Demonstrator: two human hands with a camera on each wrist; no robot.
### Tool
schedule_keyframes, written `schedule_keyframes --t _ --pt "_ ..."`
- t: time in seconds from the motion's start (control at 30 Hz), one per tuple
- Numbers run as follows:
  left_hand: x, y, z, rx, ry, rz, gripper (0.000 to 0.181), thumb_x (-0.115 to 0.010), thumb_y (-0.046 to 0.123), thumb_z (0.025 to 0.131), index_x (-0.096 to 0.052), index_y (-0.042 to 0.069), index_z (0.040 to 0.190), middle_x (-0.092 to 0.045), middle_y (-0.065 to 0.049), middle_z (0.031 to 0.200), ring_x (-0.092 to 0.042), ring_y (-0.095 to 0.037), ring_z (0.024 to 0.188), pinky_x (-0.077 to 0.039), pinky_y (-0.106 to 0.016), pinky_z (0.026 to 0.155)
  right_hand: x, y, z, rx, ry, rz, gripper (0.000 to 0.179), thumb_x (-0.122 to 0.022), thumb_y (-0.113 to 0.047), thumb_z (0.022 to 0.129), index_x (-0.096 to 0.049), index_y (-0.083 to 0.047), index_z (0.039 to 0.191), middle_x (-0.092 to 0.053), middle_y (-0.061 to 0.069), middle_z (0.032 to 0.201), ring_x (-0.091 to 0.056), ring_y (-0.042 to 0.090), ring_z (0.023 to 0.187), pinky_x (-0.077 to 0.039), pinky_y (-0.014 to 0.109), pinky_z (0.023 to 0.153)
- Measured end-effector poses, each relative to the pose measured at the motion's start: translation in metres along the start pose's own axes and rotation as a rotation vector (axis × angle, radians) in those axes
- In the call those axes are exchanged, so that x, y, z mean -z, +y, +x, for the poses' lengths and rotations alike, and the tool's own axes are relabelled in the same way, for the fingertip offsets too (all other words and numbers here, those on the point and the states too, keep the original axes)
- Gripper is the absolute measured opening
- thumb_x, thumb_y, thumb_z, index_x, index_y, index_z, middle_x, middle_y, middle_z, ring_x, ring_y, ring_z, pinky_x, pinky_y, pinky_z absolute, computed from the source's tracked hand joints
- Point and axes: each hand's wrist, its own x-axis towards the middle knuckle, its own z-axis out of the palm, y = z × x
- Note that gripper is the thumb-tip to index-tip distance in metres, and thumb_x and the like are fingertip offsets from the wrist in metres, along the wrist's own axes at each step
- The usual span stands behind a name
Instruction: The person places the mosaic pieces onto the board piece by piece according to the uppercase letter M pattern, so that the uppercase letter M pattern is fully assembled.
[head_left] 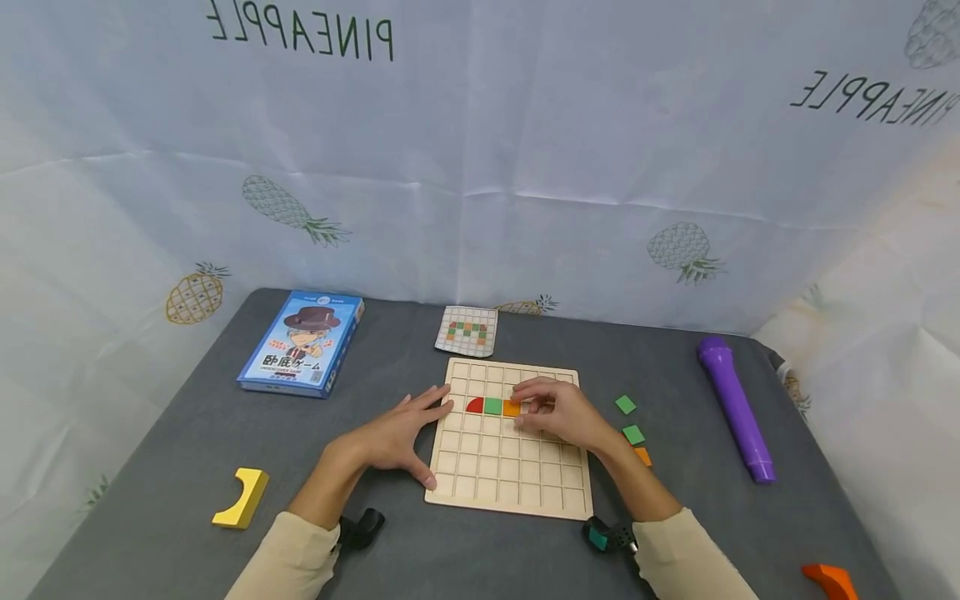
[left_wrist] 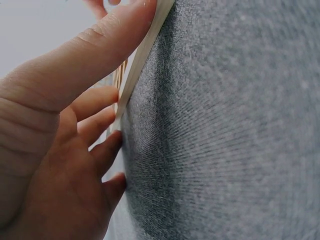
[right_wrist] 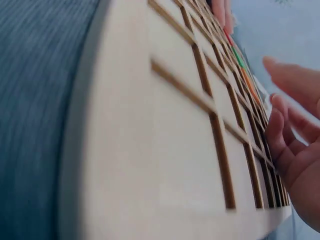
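Observation:
A wooden grid board (head_left: 510,483) lies on the grey table. In one of its upper rows sit a red quarter-round tile (head_left: 476,406), a green square tile (head_left: 492,406) and an orange square tile (head_left: 512,408), side by side. My left hand (head_left: 393,435) is spread along the board's left edge, thumb near the lower corner and fingers at the upper part. Over the board, my right hand (head_left: 562,412) has its loosely bent fingertips right at the orange tile. The right wrist view shows its thumb and fingers apart, with nothing between them.
Right of the board lie green tiles (head_left: 626,404) and a partly covered orange tile (head_left: 642,456). A small pattern card (head_left: 467,332) lies behind the board. Around them are a blue game box (head_left: 303,343), yellow block (head_left: 243,498), purple stick (head_left: 737,408) and orange piece (head_left: 831,580).

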Motion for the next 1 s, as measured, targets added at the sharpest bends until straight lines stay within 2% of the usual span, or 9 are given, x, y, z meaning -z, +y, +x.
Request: schedule_keyframes --t 0.23,0.47,0.53,0.6,0.73,0.83,1.0 --pt "0.001 -0.001 -0.001 0.004 0.003 -0.007 0.116 -0.095 0.036 0.068 -0.031 0.006 0.161 -0.01 -0.011 0.174 -0.007 -0.038 0.162 -0.007 -0.066 0.128 0.012 -0.008 -0.007 0.017 0.024 0.003 0.033 -0.08 -0.022 0.089 -0.075 -0.008 0.119 -0.065 0.013 0.136 -0.061 0.014 0.093 -0.054 0.022 0.074" --pt "0.0 0.0 -0.001 -0.007 0.003 0.001 0.116 -0.095 0.036 0.068 -0.031 0.006 0.161 -0.01 -0.011 0.174 -0.008 -0.038 0.162 -0.007 -0.066 0.128 0.028 -0.01 -0.023 0.009 0.052 -0.052 0.034 -0.079 -0.022 0.09 -0.074 -0.01 0.122 -0.065 0.008 0.137 -0.058 0.033 0.105 -0.052 0.026 0.076" --pt "0.0 0.0 -0.001 -0.008 0.0 0.005 0.116 -0.095 0.036 0.068 -0.031 0.006 0.161 -0.01 -0.012 0.174 -0.008 -0.038 0.162 -0.007 -0.066 0.128 0.034 -0.006 -0.03 0.012 0.068 -0.075 0.035 -0.079 -0.022 0.09 -0.074 -0.01 0.123 -0.065 0.008 0.136 -0.058 0.034 0.108 -0.05 0.025 0.076" --pt "0.0 0.0 -0.001 -0.009 -0.003 0.009 0.116 -0.095 0.036 0.068 -0.031 0.005 0.161 -0.01 -0.012 0.174 -0.008 -0.038 0.162 -0.007 -0.066 0.128 0.04 -0.002 -0.037 0.008 0.084 -0.1 0.035 -0.079 -0.023 0.09 -0.074 -0.011 0.123 -0.066 0.006 0.136 -0.058 0.029 0.113 -0.05 0.025 0.077" --pt "0.0 0.001 0.0 -0.012 -0.004 0.014 0.117 -0.095 0.036 0.068 -0.03 0.005 0.161 -0.01 -0.013 0.174 -0.008 -0.038 0.162 -0.007 -0.066 0.128 0.053 0.009 -0.051 0.008 0.118 -0.168 0.034 -0.078 -0.023 0.091 -0.074 -0.013 0.123 -0.067 0.005 0.135 -0.055 0.008 0.118 -0.05 0.027 0.08" --pt "0.0 0.001 0.0 -0.007 -0.002 0.017 0.117 -0.095 0.036 0.068 -0.03 0.005 0.161 -0.01 -0.013 0.174 -0.009 -0.038 0.162 -0.007 -0.066 0.128 0.064 0.016 -0.061 0.019 0.136 -0.208 0.034 -0.078 -0.022 0.091 -0.074 -0.013 0.124 -0.067 0.006 0.135 -0.051 -0.004 0.116 -0.05 0.029 0.082" --pt "0.001 0.001 0.0 -0.002 -0.003 0.018 0.117 -0.095 0.035 0.068 -0.03 0.005 0.161 -0.01 -0.013 0.174 -0.008 -0.037 0.162 -0.007 -0.065 0.128 0.083 0.026 -0.077 0.028 0.175 -0.23 0.034 -0.076 -0.02 0.092 -0.072 -0.011 0.125 -0.066 0.007 0.136 -0.052 -0.007 0.114 -0.051 0.029 0.085"
